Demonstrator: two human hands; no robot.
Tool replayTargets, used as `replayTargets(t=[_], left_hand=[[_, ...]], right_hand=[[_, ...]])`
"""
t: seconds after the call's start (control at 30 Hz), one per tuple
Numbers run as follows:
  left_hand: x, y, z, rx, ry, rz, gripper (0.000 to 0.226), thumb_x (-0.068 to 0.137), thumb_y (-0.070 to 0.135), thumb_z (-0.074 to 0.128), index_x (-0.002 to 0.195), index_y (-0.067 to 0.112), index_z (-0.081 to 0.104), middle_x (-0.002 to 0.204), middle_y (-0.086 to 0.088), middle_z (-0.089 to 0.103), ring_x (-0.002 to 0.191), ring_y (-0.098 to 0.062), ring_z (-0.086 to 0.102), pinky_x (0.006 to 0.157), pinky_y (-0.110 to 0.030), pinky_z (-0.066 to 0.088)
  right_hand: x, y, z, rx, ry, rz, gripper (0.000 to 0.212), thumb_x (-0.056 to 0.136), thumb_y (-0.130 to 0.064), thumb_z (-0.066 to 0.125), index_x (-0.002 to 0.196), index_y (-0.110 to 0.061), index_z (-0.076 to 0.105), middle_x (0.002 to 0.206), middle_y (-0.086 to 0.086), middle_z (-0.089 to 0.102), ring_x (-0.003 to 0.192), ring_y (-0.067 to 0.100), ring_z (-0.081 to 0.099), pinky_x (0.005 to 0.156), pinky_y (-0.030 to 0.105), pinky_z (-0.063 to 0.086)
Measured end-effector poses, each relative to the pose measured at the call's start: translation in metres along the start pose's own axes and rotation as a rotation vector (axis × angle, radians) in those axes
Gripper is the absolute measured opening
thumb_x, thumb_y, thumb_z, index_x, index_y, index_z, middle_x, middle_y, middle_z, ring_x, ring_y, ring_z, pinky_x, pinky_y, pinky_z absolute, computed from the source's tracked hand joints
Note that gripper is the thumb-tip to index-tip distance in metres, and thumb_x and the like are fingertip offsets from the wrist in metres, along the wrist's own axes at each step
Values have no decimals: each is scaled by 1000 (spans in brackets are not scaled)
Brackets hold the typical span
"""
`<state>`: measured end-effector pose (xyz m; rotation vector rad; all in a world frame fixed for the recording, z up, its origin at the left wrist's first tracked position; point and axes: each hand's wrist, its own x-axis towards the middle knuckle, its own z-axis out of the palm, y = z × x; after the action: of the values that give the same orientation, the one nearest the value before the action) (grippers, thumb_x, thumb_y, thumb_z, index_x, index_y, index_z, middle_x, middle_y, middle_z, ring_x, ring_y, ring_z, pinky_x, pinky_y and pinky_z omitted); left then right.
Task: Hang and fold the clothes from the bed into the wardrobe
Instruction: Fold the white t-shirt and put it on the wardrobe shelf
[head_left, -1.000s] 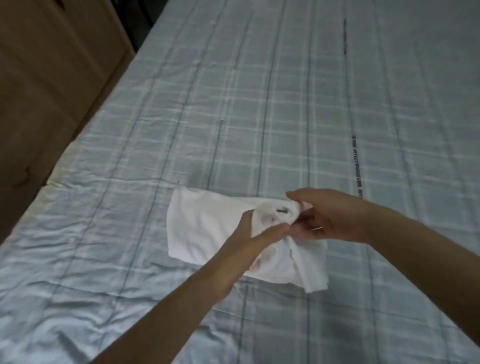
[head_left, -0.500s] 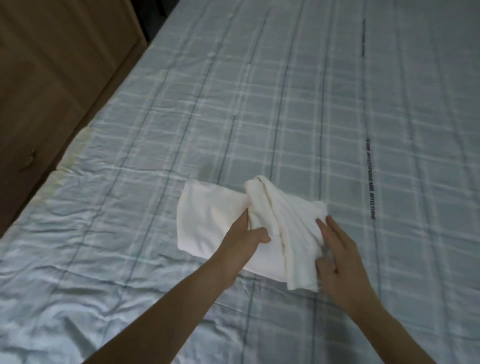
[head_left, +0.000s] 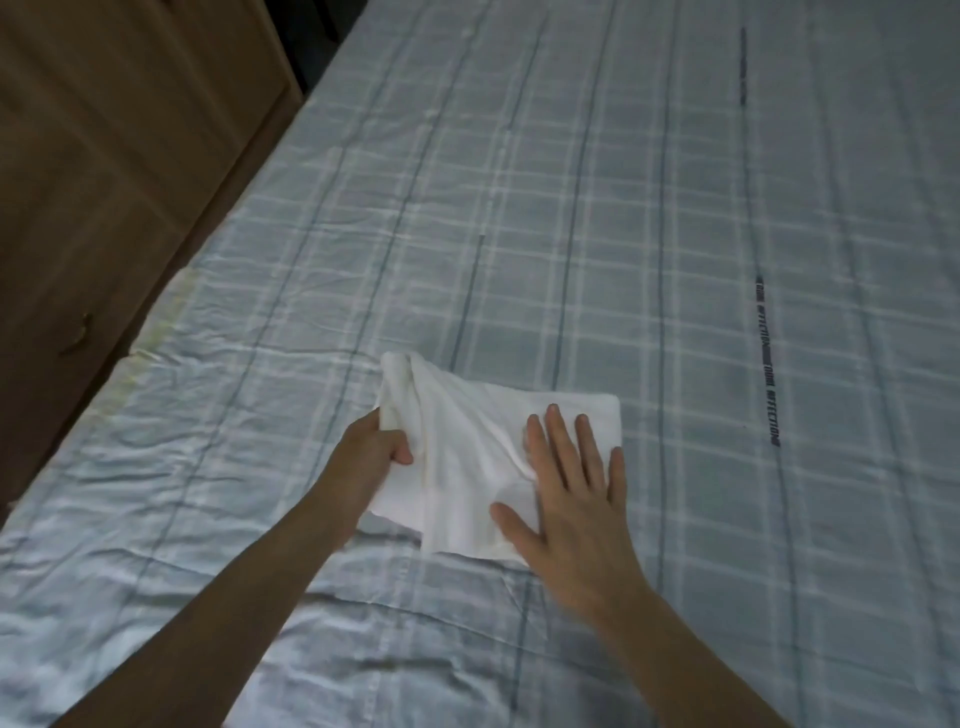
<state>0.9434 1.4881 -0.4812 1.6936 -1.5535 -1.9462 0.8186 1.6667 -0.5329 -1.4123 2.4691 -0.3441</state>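
bed (head_left: 649, 208) fills most of the head view, covered by one pale blue plaid sheet with thin dark stripes and a dark printed text strip (head_left: 768, 364) running down the right part, letters too blurred to read in full. sheet is wrinkled toward the near left edge. one white garment (head_left: 467, 447) lies on the sheet near the middle-bottom, partly folded, roughly rectangular on its right part and bunched up at its far left corner. no other clothes visible on the bed, count is one.

left hand (head_left: 371, 457) grips the left edge of the white garment, fingers curled round the cloth with the thumb on top, bunched corner rising just past the knuckles. right hand (head_left: 569, 499) lies flat on the right part of the garment, fingers straight and spread, palm pressing the cloth down onto the sheet, thumb stretched out toward the left over the near edge. two hands, two bare forearms coming in from the bottom of frame.

wooden furniture (head_left: 119, 171), brown, stands along the left side of the bed, just beside it; one dark handle (head_left: 78, 338) shows on its front. cannot tell if it is the wardrobe, doors look closed, contents not visible. no open container in view.
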Motion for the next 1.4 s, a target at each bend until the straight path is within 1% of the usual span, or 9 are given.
replayTargets(t=[0.17,0.3,0.47,0.63,0.77,0.93,1.1,1.27,1.4], left_hand=[[10,-14,-6,86,89,74,53,52,17,49,104,21,62,98,-2,67,98,-31,61,74,-33,45],[7,-23,2,569,398,735,61,74,25,51,134,11,45,136,-6,46,124,-19,41,104,-30,28],[5,-28,33,1016,53,1203,51,94,23,52,143,13,44,159,-10,25,148,-24,21,118,-46,21],[15,-50,14,1388,-251,1429,62,98,48,49,148,14,39,160,-8,23,149,-23,18,120,-45,18],[24,-64,-15,1666,-280,1438,62,100,43,43,152,13,30,161,-6,23,149,-20,18,120,-41,15],[10,-53,-15,1486,-238,1572,39,107,29,37,136,12,57,145,-6,50,137,-18,43,112,-38,34],[-2,-19,-39,1493,-209,1708,38,102,10,38,134,16,58,142,0,55,136,-22,45,107,-40,39],[10,-49,-50,1640,-261,1465,40,98,20,40,131,25,62,133,8,62,123,-20,59,107,-37,36],[-2,-33,-15,1530,-184,1302,32,90,42,49,98,22,72,98,6,72,100,-22,66,111,-42,32]], right_hand=[[9,-9,19,-82,-1,29,80,89,-68,30,153,-22,19,162,0,8,149,26,1,115,60,8],[12,-18,22,-71,17,56,79,88,-64,34,153,-21,21,161,2,10,149,27,3,114,61,6],[20,-9,-1,174,233,118,66,88,-37,29,151,-19,25,161,0,15,148,17,11,118,48,8],[25,25,11,143,95,176,62,92,-42,17,151,-25,24,160,-3,12,148,18,7,117,53,16],[29,36,8,171,84,132,63,94,-48,12,150,-23,28,159,-1,18,148,19,13,118,48,18],[26,37,8,220,80,169,63,95,-51,8,150,-28,25,160,-6,16,148,12,8,119,44,13],[30,38,12,268,83,259,66,92,-56,11,150,-29,26,158,-7,21,146,10,13,119,46,14],[32,29,9,98,10,253,69,90,-57,9,152,-28,16,161,-4,13,148,16,8,119,49,4],[32,17,-2,-22,79,176,63,93,-40,24,152,-18,20,161,5,11,148,24,11,117,51,9]])
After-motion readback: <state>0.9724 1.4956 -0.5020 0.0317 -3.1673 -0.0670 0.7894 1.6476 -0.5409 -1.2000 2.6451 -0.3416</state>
